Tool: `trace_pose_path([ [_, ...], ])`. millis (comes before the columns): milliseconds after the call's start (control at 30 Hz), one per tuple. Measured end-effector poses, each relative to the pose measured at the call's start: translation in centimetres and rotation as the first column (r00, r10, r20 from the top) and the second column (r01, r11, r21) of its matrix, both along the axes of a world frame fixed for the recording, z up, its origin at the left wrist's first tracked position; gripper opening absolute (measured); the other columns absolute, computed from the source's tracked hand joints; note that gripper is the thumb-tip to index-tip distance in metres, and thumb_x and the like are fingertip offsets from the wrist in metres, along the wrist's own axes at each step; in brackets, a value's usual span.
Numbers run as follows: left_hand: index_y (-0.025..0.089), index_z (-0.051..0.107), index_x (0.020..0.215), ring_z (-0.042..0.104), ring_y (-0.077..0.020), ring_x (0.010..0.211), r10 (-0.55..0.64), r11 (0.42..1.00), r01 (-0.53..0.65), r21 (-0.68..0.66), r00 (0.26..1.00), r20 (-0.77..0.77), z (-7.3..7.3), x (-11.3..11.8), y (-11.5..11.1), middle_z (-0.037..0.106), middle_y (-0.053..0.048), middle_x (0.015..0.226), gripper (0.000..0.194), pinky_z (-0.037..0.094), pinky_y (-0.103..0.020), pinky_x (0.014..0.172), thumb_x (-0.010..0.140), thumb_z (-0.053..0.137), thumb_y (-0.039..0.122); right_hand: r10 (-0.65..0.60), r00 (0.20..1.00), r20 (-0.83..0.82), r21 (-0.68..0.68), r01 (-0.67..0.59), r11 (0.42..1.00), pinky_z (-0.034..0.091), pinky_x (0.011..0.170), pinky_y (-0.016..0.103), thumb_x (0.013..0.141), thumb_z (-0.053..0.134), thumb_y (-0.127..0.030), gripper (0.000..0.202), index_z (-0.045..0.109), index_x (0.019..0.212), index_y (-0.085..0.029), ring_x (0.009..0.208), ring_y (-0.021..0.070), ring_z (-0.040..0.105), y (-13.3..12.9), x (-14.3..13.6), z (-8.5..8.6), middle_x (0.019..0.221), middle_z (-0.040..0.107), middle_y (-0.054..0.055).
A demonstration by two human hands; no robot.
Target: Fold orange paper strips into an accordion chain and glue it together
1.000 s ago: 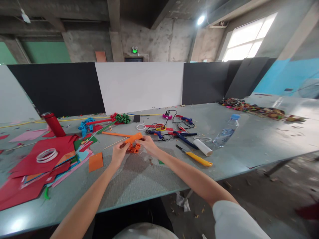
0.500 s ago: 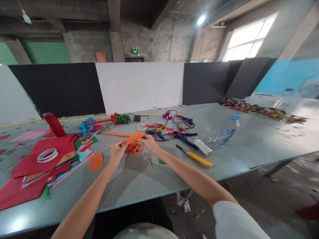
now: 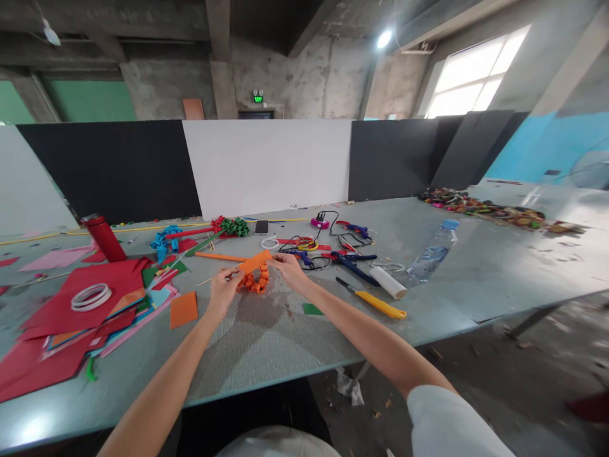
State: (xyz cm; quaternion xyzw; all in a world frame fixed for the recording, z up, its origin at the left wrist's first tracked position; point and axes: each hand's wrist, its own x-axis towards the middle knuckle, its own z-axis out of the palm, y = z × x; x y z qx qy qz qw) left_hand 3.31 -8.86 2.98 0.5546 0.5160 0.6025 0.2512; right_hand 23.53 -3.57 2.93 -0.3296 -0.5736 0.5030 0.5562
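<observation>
An orange paper strip [image 3: 254, 261] is stretched between my two hands over the middle of the table. My left hand [image 3: 226, 285] pinches its left end, and my right hand [image 3: 287, 269] pinches its right end with the fingertips. Just below the strip lies a curled chain of orange paper loops [image 3: 255, 283], partly hidden behind the strip and my left fingers. Behind my hands an orange paper-wrapped stick [image 3: 221, 257] rests on the table. A flat orange paper square [image 3: 183, 310] lies to the left of my left forearm.
Red paper sheets [image 3: 80, 292] carry white rings [image 3: 91, 297] at left, near a red bottle [image 3: 103, 238]. Toward the right are a yellow-handled knife [image 3: 380, 304], a white roll [image 3: 389, 282], blue-handled pliers [image 3: 356, 265], glue guns [image 3: 301, 256] with cords, and a water bottle [image 3: 432, 251].
My right hand has shifted slightly left and up along the orange strip. My left hand has drawn a little left, and more of the loop chain shows.
</observation>
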Motion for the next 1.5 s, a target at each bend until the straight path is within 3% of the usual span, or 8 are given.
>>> trace_pose_path([
  [333,0.019,0.076,0.078,0.062,-0.0204,0.079,0.008,0.999,-0.006,-0.042,0.998,0.063,-0.6,-0.3,0.6,0.072,-0.006,0.083,0.02,0.044,-0.028,0.073,0.068,0.072,0.036,-0.039,0.999,-0.002,0.014,0.039,0.999,0.037,0.066,0.026,0.065,0.073,-0.033,0.017,0.07,0.07,-0.017,0.067,0.0134,0.052,0.4,0.4,0.1,0.07,0.065,-0.001],
  [633,0.017,0.075,0.076,0.064,-0.0177,0.065,-0.085,0.993,0.098,-0.066,0.981,0.172,-0.2,-0.2,0.4,0.072,-0.004,0.069,0.017,0.047,-0.027,0.066,0.07,0.072,0.033,-0.073,0.996,-0.058,0.028,0.075,0.997,0.033,0.061,0.026,0.066,0.077,-0.042,0.027,0.07,0.073,-0.018,0.062,0.0118,0.045,0.9,0.9,0.1,0.069,0.061,-0.001],
  [933,0.017,0.077,0.075,0.065,-0.0178,0.064,-0.082,0.993,0.1,-0.063,0.967,0.243,-0.3,-0.5,0.6,0.073,-0.005,0.068,0.016,0.05,-0.027,0.066,0.067,0.077,0.031,-0.147,0.981,-0.13,0.053,0.155,0.987,0.025,0.051,0.025,0.069,0.075,-0.056,0.039,0.066,0.073,-0.018,0.053,0.0095,0.034,2.5,2.2,-0.3,0.057,0.041,-0.006],
  [1200,0.016,0.077,0.075,0.066,-0.0174,0.063,-0.087,0.99,0.116,-0.075,0.945,0.316,-0.5,-0.5,1.0,0.074,-0.004,0.068,0.018,0.051,-0.028,0.066,0.062,0.08,0.029,-0.112,0.991,-0.075,0.063,0.116,0.991,0.025,0.046,0.024,0.067,0.072,-0.064,0.049,0.049,0.06,-0.021,0.048,0.0079,0.03,3.3,2.3,-0.7,0.056,0.04,-0.005],
  [1367,0.015,0.075,0.072,0.065,-0.0166,0.06,-0.134,0.978,0.181,-0.101,0.924,0.359,-0.3,-0.2,0.8,0.072,-0.004,0.064,0.02,0.051,-0.029,0.065,0.059,0.082,0.029,-0.108,0.994,0.001,0.064,0.108,0.992,0.024,0.044,0.024,0.075,0.066,-0.061,0.051,0.042,0.054,-0.021,0.044,0.007,0.029,3.2,2.4,-0.7,0.051,0.036,-0.006],
  [1500,0.014,0.074,0.074,0.065,-0.0167,0.059,-0.16,0.968,0.22,-0.117,0.909,0.385,0.0,0.0,0.5,0.072,-0.005,0.065,0.025,0.052,-0.03,0.065,0.057,0.083,0.03,-0.13,0.989,0.073,0.076,0.124,0.989,0.026,0.044,0.023,0.078,0.063,-0.062,0.051,0.047,0.052,-0.02,0.043,0.0079,0.033,3.2,2.8,-0.8,0.048,0.039,-0.005],
])
